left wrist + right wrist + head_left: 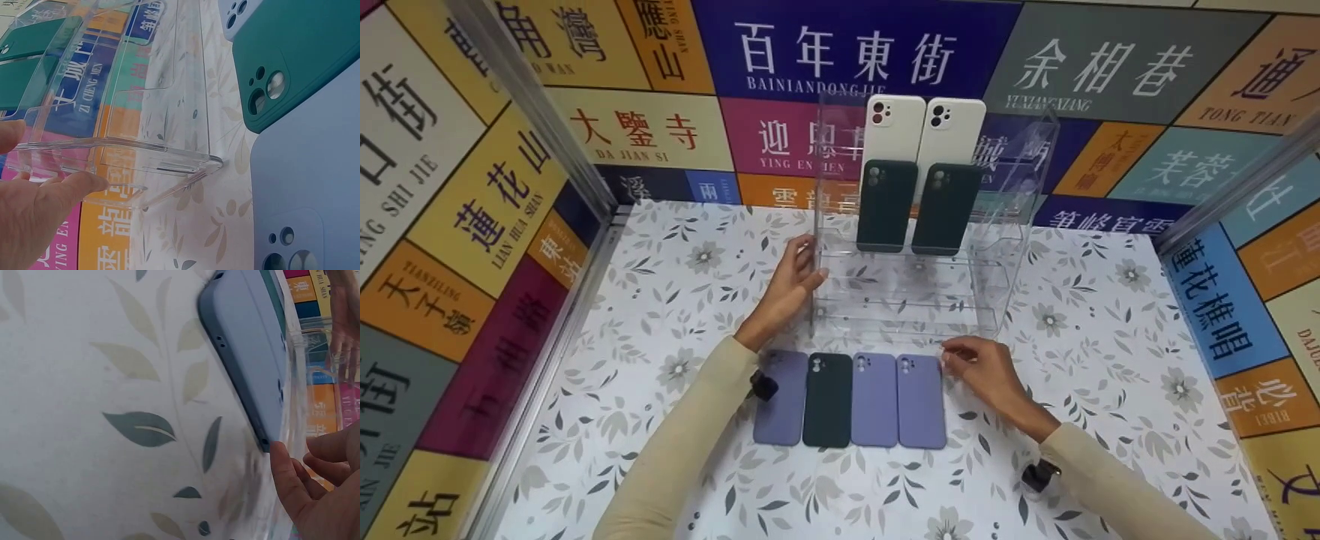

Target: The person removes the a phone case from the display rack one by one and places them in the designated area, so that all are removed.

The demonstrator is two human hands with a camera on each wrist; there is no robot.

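Upright, the clear rack [915,300] faces the person, left grip [791,281] clasping it, right [982,371] relaxed.

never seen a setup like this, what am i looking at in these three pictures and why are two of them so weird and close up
No machine here: a person works with two bare hands and wears three cameras. The wide picture comes from a camera on the head, looking down at a flower-patterned table walled in by colourful signs. The two close-ups come from cameras strapped to the wrists, so they look tilted and cropped.

On the table stands a clear acrylic display stand holding two white phone cases above two dark green phone cases. In front lie four more cases in a row: three lilac cases and one dark case.

The left hand grips the stand's left edge. The right hand touches the right edge of the rightmost lilac case, near the stand's front; whether it truly grips it is unclear.
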